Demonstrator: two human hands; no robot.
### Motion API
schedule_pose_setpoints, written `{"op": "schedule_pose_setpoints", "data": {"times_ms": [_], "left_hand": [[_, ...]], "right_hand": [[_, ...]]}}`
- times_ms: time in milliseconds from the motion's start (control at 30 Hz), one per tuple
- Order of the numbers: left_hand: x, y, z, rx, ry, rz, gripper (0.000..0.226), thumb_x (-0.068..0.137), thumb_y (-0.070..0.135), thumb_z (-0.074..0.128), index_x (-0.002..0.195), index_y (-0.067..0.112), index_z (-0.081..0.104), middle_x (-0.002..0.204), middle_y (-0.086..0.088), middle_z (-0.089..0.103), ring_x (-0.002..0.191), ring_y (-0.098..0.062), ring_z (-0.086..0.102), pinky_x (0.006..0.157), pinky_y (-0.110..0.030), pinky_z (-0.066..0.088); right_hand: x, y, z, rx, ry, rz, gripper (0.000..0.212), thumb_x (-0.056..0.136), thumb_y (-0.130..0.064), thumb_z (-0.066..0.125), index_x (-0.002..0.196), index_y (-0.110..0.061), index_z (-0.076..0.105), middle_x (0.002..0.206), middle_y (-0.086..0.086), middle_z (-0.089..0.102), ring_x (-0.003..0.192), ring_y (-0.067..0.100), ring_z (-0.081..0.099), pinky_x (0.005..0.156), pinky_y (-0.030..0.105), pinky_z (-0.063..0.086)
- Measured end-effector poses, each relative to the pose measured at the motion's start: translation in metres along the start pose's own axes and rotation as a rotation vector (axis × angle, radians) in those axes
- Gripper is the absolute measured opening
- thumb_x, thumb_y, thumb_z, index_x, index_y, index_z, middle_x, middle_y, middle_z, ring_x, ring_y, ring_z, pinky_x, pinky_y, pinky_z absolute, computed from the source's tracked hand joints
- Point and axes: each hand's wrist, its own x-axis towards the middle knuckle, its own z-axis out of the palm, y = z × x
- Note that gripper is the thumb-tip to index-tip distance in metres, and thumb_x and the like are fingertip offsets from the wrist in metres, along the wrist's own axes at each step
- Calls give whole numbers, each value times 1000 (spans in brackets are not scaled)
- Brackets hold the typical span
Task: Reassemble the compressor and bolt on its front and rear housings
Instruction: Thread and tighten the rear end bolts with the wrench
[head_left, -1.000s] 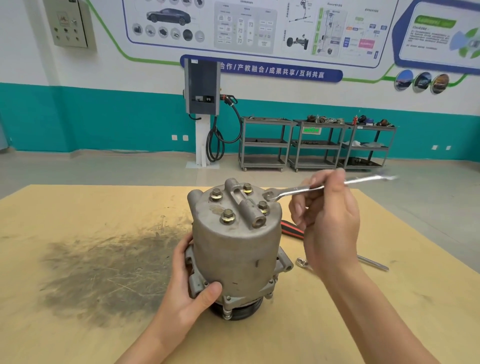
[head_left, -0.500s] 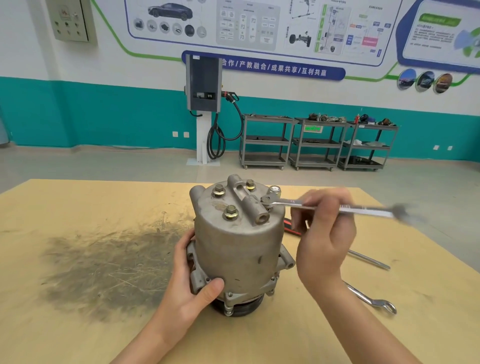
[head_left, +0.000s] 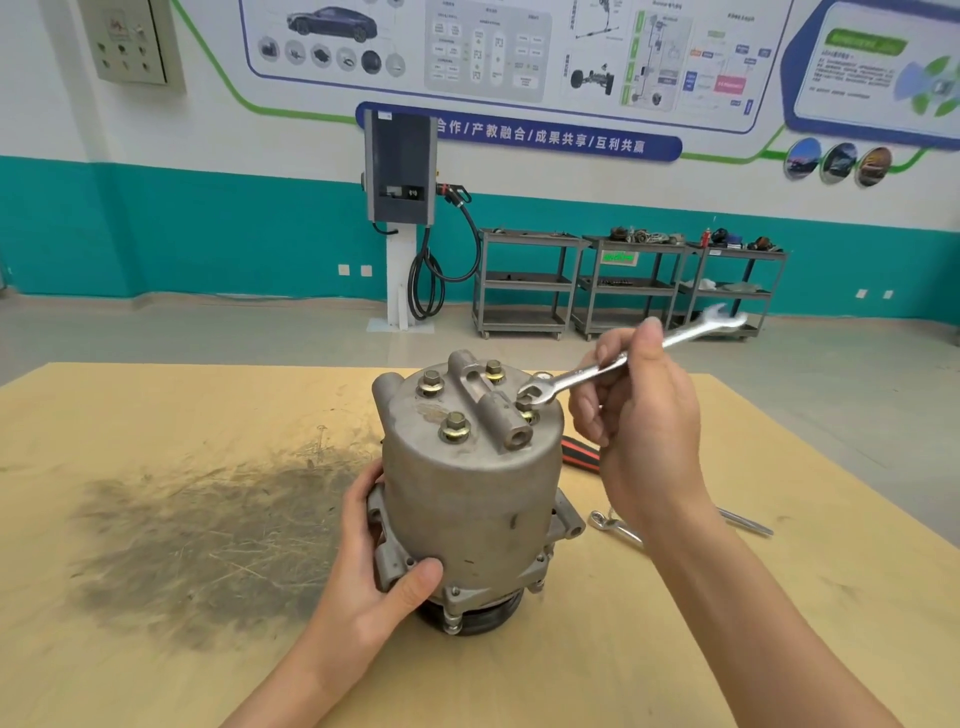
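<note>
Compressor (head_left: 470, 488) stands on end at table centre, pulley end down: a dull grey cast-aluminium drum, surface pitted and scuffed, black grooved pulley just visible under the flanged lower housing. Table (head_left: 156, 649) is pale yellow board, with a wide sooty, scratched smear at 9 o'clock of the compressor.

Top cap carries brass-coloured hex bolts with washers: one at 10 o'clock (head_left: 430, 383), one at 12 o'clock (head_left: 493, 371), one at 7 o'clock (head_left: 454, 428). A raised cast port block with a round bore runs across the cap.

Left hand (head_left: 376, 577) grips the lower housing at 8 o'clock, fingers wrapped behind the lugs, thumb pressed flat on the front of the flange.

Right hand (head_left: 641, 431) pinches the shank of a bright chrome combination wrench (head_left: 613, 364), fingers curled round it. Its open end sits at the bolt at 3 o'clock (head_left: 525, 402) of the cap (whether fully seated on the hex, cannot tell); the shank slants up toward 2 o'clock.

Behind the right wrist on the table: a red-and-black striped handle (head_left: 582, 453), a second spanner (head_left: 615, 527), a thin steel rod (head_left: 745, 522).
</note>
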Motion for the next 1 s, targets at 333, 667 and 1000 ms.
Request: {"op": "schedule_pose_setpoints", "data": {"times_ms": [333,667,1000], "left_hand": [[-1,2,0,-5,-2,-8,114,52,76,80,144,40,23,135,30,49,128,3,50,92,-10,45],[0,1,0,-9,-3,-6,112,53,75,80,142,43,22,134,31,50,127,4,50,91,-9,45],[-1,1,-1,-29,-11,-11,112,53,74,81,142,42,21,132,32,50,126,3,51,91,-10,45]], "right_hand": [[17,4,-1,119,-98,254,42,104,-35,30,77,-12,51,45,1,42,38,10,29,37,19,22],[11,13,-6,220,-57,289,41,103,-34,31,75,-12,53,46,1,42,36,10,32,36,19,23],[29,0,-7,143,-175,497,36,104,-31,31,78,-12,49,43,0,40,33,8,29,34,18,23]]}}
